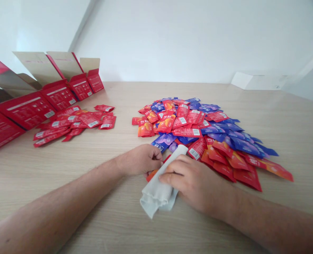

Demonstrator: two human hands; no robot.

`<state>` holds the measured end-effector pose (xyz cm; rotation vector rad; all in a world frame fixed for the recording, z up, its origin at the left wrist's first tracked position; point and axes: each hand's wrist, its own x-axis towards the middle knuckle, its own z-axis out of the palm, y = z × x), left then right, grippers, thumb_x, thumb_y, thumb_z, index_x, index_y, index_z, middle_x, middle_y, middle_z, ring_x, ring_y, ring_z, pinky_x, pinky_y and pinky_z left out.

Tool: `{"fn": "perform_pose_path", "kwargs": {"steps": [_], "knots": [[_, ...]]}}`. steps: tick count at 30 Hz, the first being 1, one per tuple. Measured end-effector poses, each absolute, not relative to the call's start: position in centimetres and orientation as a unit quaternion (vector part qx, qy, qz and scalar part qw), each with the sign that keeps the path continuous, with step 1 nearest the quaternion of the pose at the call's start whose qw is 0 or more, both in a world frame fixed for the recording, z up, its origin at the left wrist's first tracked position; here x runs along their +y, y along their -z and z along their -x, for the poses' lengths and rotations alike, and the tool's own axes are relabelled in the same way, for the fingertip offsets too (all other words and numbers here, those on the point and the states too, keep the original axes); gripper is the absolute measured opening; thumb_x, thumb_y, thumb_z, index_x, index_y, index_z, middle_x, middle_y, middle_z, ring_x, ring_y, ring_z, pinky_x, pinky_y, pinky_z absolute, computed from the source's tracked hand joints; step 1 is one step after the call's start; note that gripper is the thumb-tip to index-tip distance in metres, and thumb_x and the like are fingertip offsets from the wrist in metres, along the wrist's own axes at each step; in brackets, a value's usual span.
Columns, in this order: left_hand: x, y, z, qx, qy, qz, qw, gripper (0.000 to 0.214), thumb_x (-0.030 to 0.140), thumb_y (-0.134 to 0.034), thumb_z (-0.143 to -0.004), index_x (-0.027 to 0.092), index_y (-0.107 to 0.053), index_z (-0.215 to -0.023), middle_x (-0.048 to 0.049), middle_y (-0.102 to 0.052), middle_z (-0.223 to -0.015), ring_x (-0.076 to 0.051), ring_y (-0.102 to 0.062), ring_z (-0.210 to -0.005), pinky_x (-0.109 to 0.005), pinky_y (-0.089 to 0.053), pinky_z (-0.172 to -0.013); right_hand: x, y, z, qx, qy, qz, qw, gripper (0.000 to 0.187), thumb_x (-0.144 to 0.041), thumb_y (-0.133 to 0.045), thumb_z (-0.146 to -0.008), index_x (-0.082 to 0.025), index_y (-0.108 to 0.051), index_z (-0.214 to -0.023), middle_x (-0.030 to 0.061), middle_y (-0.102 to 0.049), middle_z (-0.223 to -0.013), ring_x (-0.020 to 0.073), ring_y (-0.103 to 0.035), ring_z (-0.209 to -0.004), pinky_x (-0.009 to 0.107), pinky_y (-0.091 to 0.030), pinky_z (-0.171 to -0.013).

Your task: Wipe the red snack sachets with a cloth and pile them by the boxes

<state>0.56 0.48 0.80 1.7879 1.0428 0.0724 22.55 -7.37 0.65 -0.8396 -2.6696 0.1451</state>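
Note:
My left hand (142, 159) is curled shut on a red packet (152, 174) whose corner pokes out beneath it, at the near edge of a big pile of red, orange and blue sachets (211, 135). My right hand (196, 181) grips a pale grey folded cloth (158, 190) that lies across the packet and runs from the pile toward me. Both forearms rest on the wooden table (278, 116).
A smaller heap of red sachets (74, 123) lies at the left. Behind it stand several open red cartons (58, 93) with raised flaps, in a row along the left edge. A white flat box (257, 81) sits at the back right against the wall.

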Motion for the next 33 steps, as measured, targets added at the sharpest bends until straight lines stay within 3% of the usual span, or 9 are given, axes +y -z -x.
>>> {"fn": "perform_pose_path", "kwargs": {"steps": [8, 13, 19, 24, 29, 33], "knots": [[0.42, -0.76, -0.34, 0.431, -0.031, -0.744, 0.510, 0.014, 0.034, -0.058, -0.085, 0.021, -0.061, -0.081, 0.0055, -0.062, -0.062, -0.013, -0.064, -0.056, -0.020, -0.050, -0.048, -7.25, -0.51, -22.57, -0.927, -0.042, 0.329, 0.174, 0.023, -0.016, -0.060, -0.099, -0.020, -0.072, -0.119, 0.0073, -0.068, -0.110, 0.0257, -0.056, -0.103, 0.042, -0.051, -0.092], [0.45, -0.83, -0.24, 0.434, -0.034, -0.756, 0.489, 0.017, 0.038, -0.061, -0.084, 0.021, -0.063, -0.081, 0.0058, -0.060, -0.061, -0.012, -0.062, -0.055, -0.020, -0.048, -0.048, -7.47, -0.73, -22.33, -0.947, -0.060, 0.273, 0.159, 0.025, -0.024, -0.054, -0.105, -0.021, -0.070, -0.123, 0.0070, -0.069, -0.109, 0.0246, -0.056, -0.104, 0.040, -0.051, -0.092], [0.37, -0.83, -0.16, 0.432, -0.036, -0.749, 0.501, 0.015, 0.035, -0.058, -0.085, 0.021, -0.061, -0.081, 0.0051, -0.062, -0.062, -0.014, -0.064, -0.055, -0.021, -0.051, -0.048, -7.22, -0.71, -22.52, -0.927, -0.040, 0.332, 0.171, 0.026, -0.015, -0.059, -0.098, -0.020, -0.072, -0.120, 0.0089, -0.068, -0.109, 0.0259, -0.056, -0.104, 0.042, -0.052, -0.091], [0.55, -0.90, -0.13, 0.429, -0.038, -0.758, 0.490, 0.015, 0.035, -0.060, -0.086, 0.021, -0.062, -0.080, 0.0060, -0.060, -0.061, -0.012, -0.062, -0.055, -0.019, -0.049, -0.048, -7.48, -1.01, -22.31, -0.945, -0.057, 0.280, 0.160, 0.024, -0.022, -0.055, -0.103, -0.020, -0.071, -0.122, 0.0078, -0.069, -0.107, 0.0246, -0.057, -0.103, 0.040, -0.051, -0.092], [0.39, -0.75, -0.03, 0.430, -0.038, -0.749, 0.503, 0.014, 0.034, -0.059, -0.086, 0.021, -0.061, -0.082, 0.0058, -0.061, -0.062, -0.013, -0.064, -0.055, -0.021, -0.051, -0.049, -7.28, -0.71, -22.47, -0.923, -0.042, 0.345, 0.167, 0.023, -0.016, -0.060, -0.099, -0.020, -0.072, -0.118, 0.0078, -0.069, -0.109, 0.0262, -0.056, -0.104, 0.042, -0.051, -0.091], [0.52, -0.92, -0.08, 0.429, -0.034, -0.759, 0.488, 0.016, 0.035, -0.059, -0.086, 0.021, -0.061, -0.080, 0.0059, -0.059, -0.061, -0.012, -0.061, -0.055, -0.019, -0.048, -0.047, -7.37, -0.80, -22.31, -0.942, -0.055, 0.286, 0.167, 0.023, -0.021, -0.056, -0.103, -0.021, -0.072, -0.120, 0.0079, -0.069, -0.108, 0.0248, -0.057, -0.104, 0.040, -0.051, -0.092]]}}
